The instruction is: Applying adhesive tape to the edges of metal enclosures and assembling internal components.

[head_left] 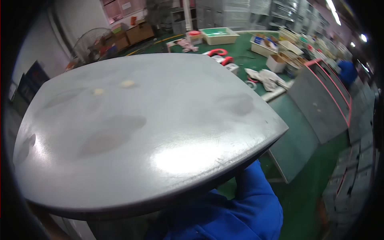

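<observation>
A large grey panel [168,108] with a smooth, glossy coating and a dark edge fills most of the view, close in front of me. Two pale patches and several darker smudges mark its surface. My right arm, in a blue sleeve [258,196], bends up to the panel's right edge and passes beneath it. That hand is hidden under the panel. My left hand does not show either; the panel covers the space where it could be. A dim brownish shape at the lower left, below the panel's edge, is too dark to make out.
Beyond the panel stands a green-topped table [248,60] with white trays, tape rolls, a crumpled white cloth [268,78] and open boxes. Grey panels [320,104] with red-edged openings lean at right. A fan [92,42] and cartons stand at back left. A person in blue [347,72] is far right.
</observation>
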